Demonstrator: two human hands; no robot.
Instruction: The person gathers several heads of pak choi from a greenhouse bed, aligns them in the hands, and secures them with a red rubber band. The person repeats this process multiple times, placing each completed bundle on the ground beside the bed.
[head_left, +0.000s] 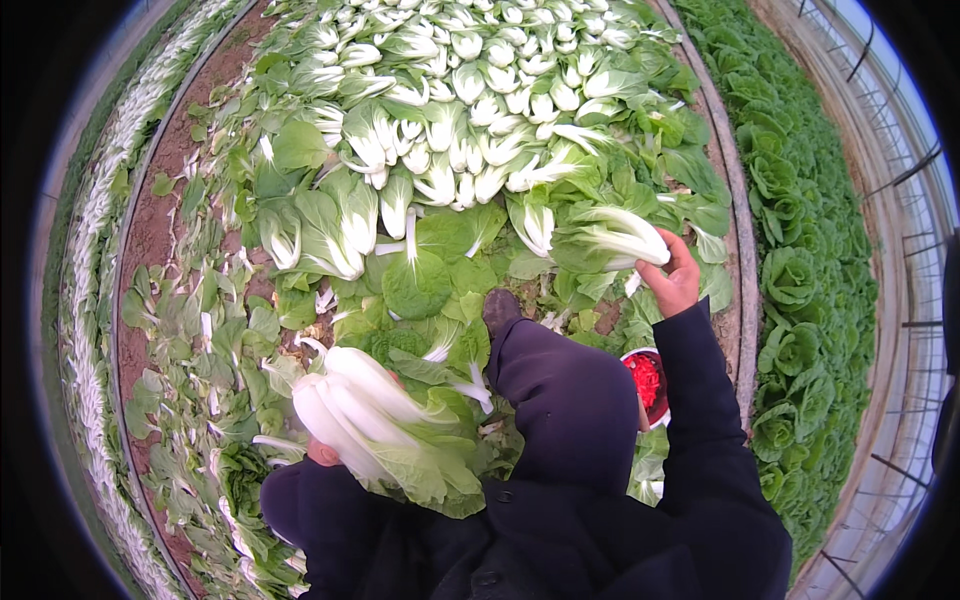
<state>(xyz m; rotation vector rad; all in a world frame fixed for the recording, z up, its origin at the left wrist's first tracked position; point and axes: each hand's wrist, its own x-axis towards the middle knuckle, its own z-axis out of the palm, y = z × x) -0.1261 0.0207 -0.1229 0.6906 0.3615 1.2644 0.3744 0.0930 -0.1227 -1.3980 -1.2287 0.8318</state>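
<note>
A thick bunch of white-stemmed bok choy (367, 420) rests in my left hand (324, 452), its stem ends pointing up and left and its leaves towards my coat. Most of that hand is hidden beneath the bunch; whether it is one big head or several, I cannot tell. On the other side, my right hand (675, 277) grips a single bok choy head (622, 236) by its white base, thumb and fingers around the end. The leaves of this head point left, just above the leaf-covered ground. Rows of cut bok choy (465, 142) lie ahead, bases towards me.
A white-rimmed container of red strips (643, 379) stands beside my right forearm. My shoe (501, 309) is among loose leaves (416, 285). Pipes or hoses (739, 225) border the bed on both sides. Leafy green plants (791, 277) grow at right, before a greenhouse wall (922, 277).
</note>
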